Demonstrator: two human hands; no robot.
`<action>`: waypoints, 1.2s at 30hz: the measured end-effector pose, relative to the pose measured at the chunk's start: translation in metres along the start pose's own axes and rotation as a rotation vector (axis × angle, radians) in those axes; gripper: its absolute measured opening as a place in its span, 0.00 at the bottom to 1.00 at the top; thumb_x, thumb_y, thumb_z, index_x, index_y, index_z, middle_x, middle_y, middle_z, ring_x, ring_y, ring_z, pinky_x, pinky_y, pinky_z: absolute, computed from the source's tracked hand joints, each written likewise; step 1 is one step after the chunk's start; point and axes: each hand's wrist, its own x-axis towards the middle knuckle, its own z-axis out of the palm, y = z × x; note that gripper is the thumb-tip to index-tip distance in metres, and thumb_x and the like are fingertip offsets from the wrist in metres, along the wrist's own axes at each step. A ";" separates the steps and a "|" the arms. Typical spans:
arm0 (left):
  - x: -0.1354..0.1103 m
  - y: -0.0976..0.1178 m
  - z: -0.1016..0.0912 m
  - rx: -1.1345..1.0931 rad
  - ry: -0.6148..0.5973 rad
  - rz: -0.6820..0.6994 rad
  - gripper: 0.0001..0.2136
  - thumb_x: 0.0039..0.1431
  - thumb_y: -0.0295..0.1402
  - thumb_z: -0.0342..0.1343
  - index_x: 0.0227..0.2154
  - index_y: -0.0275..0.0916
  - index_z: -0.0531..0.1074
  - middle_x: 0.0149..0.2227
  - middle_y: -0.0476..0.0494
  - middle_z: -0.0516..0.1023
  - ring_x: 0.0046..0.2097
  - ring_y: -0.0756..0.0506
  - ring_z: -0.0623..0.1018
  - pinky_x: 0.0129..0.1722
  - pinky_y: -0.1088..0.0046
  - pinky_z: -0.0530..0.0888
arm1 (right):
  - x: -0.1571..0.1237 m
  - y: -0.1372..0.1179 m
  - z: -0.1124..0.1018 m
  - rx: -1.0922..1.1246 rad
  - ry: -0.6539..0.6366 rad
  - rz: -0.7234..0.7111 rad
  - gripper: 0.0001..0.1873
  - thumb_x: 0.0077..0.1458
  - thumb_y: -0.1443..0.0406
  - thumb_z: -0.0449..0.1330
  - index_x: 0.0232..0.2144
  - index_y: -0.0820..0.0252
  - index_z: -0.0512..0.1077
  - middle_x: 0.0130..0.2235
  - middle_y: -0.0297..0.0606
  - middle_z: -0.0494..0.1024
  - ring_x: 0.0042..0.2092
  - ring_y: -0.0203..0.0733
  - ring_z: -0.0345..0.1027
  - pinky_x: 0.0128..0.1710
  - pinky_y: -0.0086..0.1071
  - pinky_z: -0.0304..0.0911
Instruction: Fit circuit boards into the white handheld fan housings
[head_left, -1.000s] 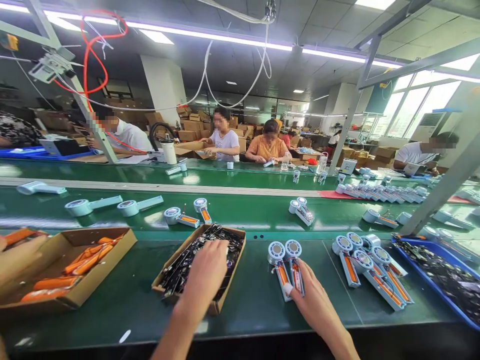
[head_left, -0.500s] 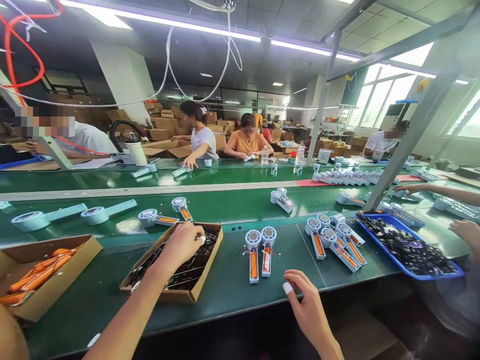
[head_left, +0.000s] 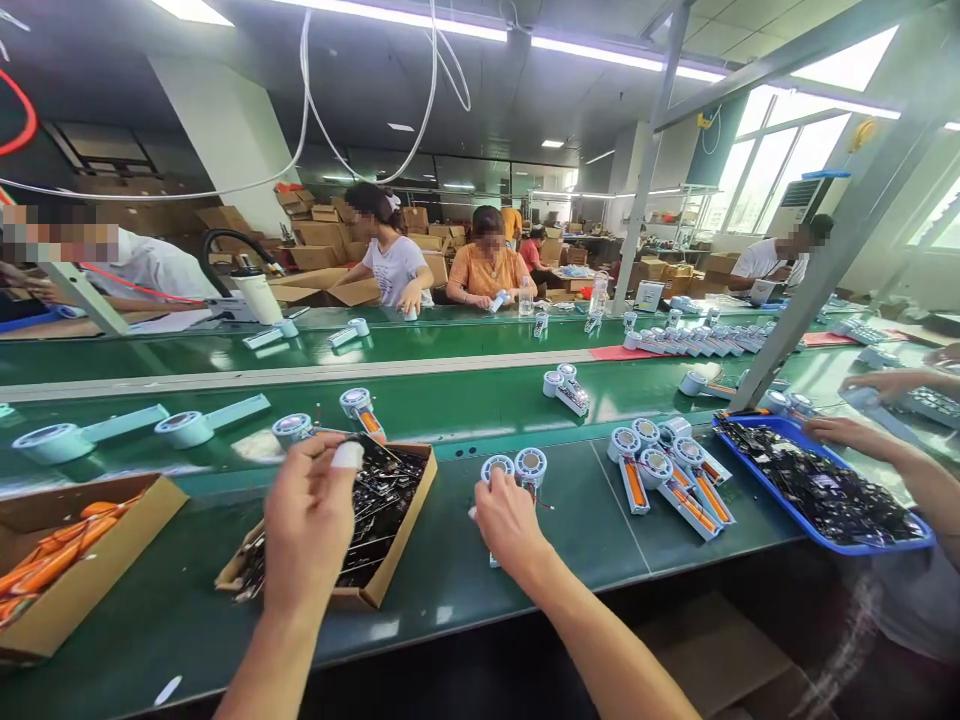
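Note:
My left hand [head_left: 311, 520] is raised over a cardboard box of small black circuit boards [head_left: 390, 540], its fingers pinched on one thin black board [head_left: 358, 441]. My right hand [head_left: 510, 520] lies closed over a pair of open white handheld fan halves [head_left: 517, 470] on the green bench; their round heads show above my fingers. Whether it grips them I cannot make out.
A cardboard box of orange batteries [head_left: 82, 555] sits at the left. More fan halves [head_left: 667, 470] and a blue tray of boards [head_left: 825, 495] lie right, where another person's hands [head_left: 855, 435] work. Fans ride the green conveyor [head_left: 450, 395]. Workers sit across.
My left hand came up out of the box with a black board. My right hand moved forward from the bench edge onto the pair of fan halves. The view shifted left.

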 end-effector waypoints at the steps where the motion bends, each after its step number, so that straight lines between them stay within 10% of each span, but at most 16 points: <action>1: -0.012 0.002 0.001 -0.024 -0.028 -0.031 0.14 0.61 0.46 0.54 0.41 0.42 0.71 0.30 0.51 0.79 0.34 0.45 0.80 0.40 0.67 0.78 | 0.001 0.003 0.002 0.027 -0.004 -0.004 0.06 0.58 0.74 0.60 0.33 0.61 0.75 0.41 0.48 0.77 0.42 0.50 0.73 0.39 0.36 0.70; 10: -0.112 -0.023 0.039 -0.256 -0.352 -0.530 0.20 0.56 0.54 0.52 0.37 0.41 0.70 0.22 0.58 0.65 0.20 0.51 0.66 0.21 0.75 0.65 | -0.028 0.045 -0.014 0.459 -0.042 -0.019 0.12 0.63 0.69 0.56 0.39 0.57 0.80 0.39 0.37 0.84 0.40 0.41 0.77 0.41 0.31 0.69; 19: -0.098 -0.031 0.081 -0.185 -0.462 -0.464 0.10 0.43 0.40 0.61 0.28 0.42 0.77 0.28 0.48 0.78 0.32 0.44 0.75 0.33 0.69 0.71 | -0.027 0.051 -0.012 0.640 -0.047 0.069 0.18 0.66 0.67 0.46 0.50 0.61 0.73 0.37 0.39 0.83 0.32 0.40 0.77 0.30 0.30 0.70; 26: -0.099 -0.041 0.077 -0.250 -0.467 -0.544 0.14 0.50 0.47 0.56 0.30 0.40 0.70 0.18 0.59 0.63 0.19 0.50 0.66 0.19 0.76 0.64 | -0.037 0.023 -0.003 -0.049 -0.007 -0.092 0.12 0.61 0.72 0.59 0.46 0.57 0.74 0.46 0.43 0.78 0.44 0.46 0.74 0.42 0.34 0.68; 36: -0.126 -0.044 0.042 -0.030 -0.295 -0.368 0.15 0.52 0.51 0.55 0.25 0.45 0.69 0.25 0.49 0.73 0.32 0.42 0.74 0.40 0.64 0.73 | -0.027 0.020 0.002 -0.148 -0.007 -0.149 0.09 0.63 0.75 0.56 0.37 0.58 0.73 0.43 0.41 0.77 0.39 0.43 0.73 0.35 0.31 0.63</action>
